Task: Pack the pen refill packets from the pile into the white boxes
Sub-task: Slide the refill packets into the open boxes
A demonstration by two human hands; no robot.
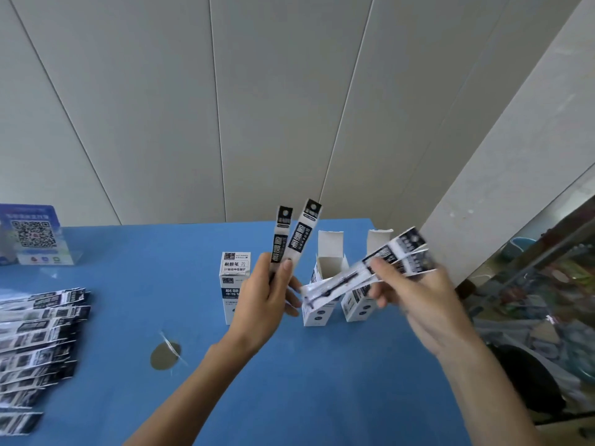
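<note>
My left hand pinches two refill packets upright, fanned apart at the top. My right hand grips another two packets, tilted, lower ends hanging over the middle open box. The pile sits well left on the blue table; a closed box stands behind my left hand, and a second open box just right of the middle one. Next, I'd say: square up the right-hand pair, tip them vertical, and drop the ends inside the raised flap without knocking the box. Room is tight; the table edge and a glass case sit close right.
</note>
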